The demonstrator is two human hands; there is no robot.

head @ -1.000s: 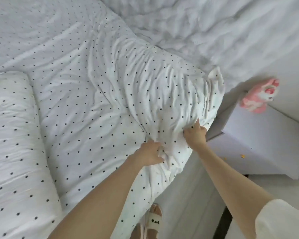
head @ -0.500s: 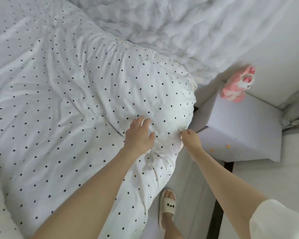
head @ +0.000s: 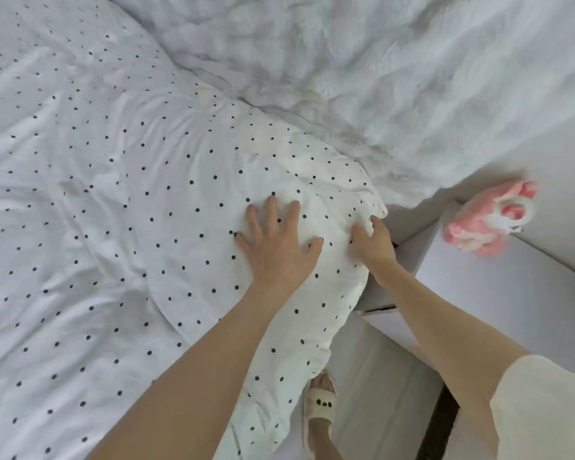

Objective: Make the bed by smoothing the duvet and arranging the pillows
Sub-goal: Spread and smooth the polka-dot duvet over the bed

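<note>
A white duvet with black dots [head: 120, 200] covers the bed and bulges at its near right corner. My left hand [head: 276, 247] lies flat on that bulge with the fingers spread, holding nothing. My right hand [head: 372, 244] rests on the corner's edge beside the nightstand, fingers curled against the fabric; whether it pinches the cloth is unclear. A fluffy white blanket [head: 362, 68] lies beyond the duvet at the top. No pillow is in view.
A white nightstand [head: 498, 293] stands right of the bed with a pink plush toy [head: 488, 224] on it. My foot in a cream slipper [head: 319, 403] is on the pale floor between bed and nightstand. A dark gap [head: 442, 423] runs along the floor.
My left hand has let go of the bunched fabric and flattened onto the duvet corner. The raised corner has dropped down. The pillow at the left has left the view.
</note>
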